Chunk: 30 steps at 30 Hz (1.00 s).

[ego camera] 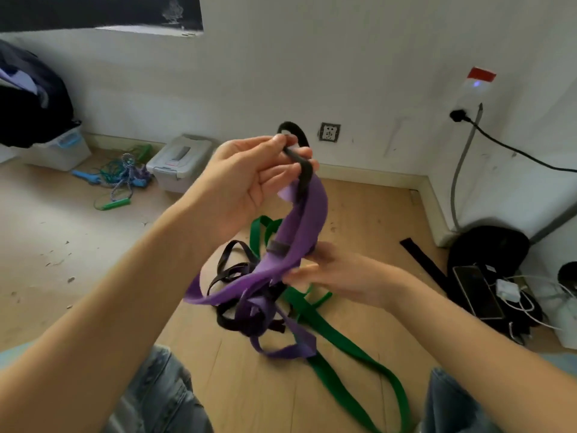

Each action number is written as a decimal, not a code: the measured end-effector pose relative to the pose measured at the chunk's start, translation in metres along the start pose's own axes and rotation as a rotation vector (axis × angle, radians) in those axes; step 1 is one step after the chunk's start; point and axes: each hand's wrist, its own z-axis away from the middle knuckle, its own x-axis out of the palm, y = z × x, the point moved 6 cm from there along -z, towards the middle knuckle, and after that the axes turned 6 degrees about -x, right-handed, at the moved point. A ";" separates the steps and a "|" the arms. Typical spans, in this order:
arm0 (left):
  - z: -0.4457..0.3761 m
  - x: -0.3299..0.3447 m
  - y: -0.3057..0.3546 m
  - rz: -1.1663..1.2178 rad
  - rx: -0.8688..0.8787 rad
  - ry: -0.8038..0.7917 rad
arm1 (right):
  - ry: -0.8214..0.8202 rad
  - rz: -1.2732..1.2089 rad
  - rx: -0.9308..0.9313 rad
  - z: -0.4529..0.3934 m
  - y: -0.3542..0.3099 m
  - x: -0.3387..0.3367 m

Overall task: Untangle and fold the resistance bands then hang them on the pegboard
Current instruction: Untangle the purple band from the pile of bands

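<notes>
Fingers [281,143] of my left hand [246,182] are pinching the narrow black band [299,160] up high, thumb and fingertips curling round it where it is looping above the wide purple band [309,220]. My right hand [340,273] is reaching in lower down; it is blurred, and its fingers seem to be lying fairly straight against the purple band's underside, but I cannot tell for sure whether they are gripping it or only touching.

Taking the knot of bands [253,310] as my landmark: it is hanging just below both hands, over the wooden floor [93,245]. The purple band is rising out of it toward my left hand, more black loops are twisting through its middle, and the green band [349,348] is trailing out of it down toward my right knee, lying on the floor.

I am judging the task to be at an early stage. All three colours are crossing through one another in that knot, nothing is looking folded, and no pegboard is showing anywhere. What I am working on appears to be freeing the black band from the purple one; folding and hanging are all yet to come.

Well beyond the knot, by the wall, a clear storage box [179,160] and some skipping ropes [121,179] are lying.
</notes>
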 end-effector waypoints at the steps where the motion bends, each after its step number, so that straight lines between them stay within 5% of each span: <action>1: 0.001 0.000 -0.001 -0.023 -0.016 0.014 | 0.093 -0.019 -0.027 -0.003 -0.002 -0.001; 3: 0.001 -0.012 0.000 -0.105 -0.038 0.139 | 0.250 -0.057 -0.022 -0.003 -0.005 -0.011; 6: 0.000 -0.050 0.005 -0.615 -0.087 0.377 | 0.446 -0.132 -0.017 0.004 -0.008 -0.031; 10: 0.020 -0.023 -0.061 -0.806 -0.505 -0.081 | 0.624 -0.143 -0.160 0.010 -0.025 -0.050; 17: -0.005 -0.026 -0.067 -0.925 -0.331 0.026 | 0.778 -0.022 -0.086 0.025 -0.021 -0.086; 20: -0.008 -0.058 -0.026 -1.090 -0.079 0.326 | 0.899 -0.113 0.041 0.042 -0.010 -0.106; 23: -0.008 -0.082 -0.020 -1.456 -0.183 0.428 | 0.796 -0.209 0.000 0.038 -0.016 -0.095; 27: 0.011 -0.033 -0.087 -0.940 -0.440 -0.098 | 0.586 -0.526 -0.245 0.018 -0.038 -0.069; 30: 0.013 -0.017 -0.127 -0.946 -0.365 -0.038 | 0.564 -0.728 -0.367 0.018 -0.046 -0.072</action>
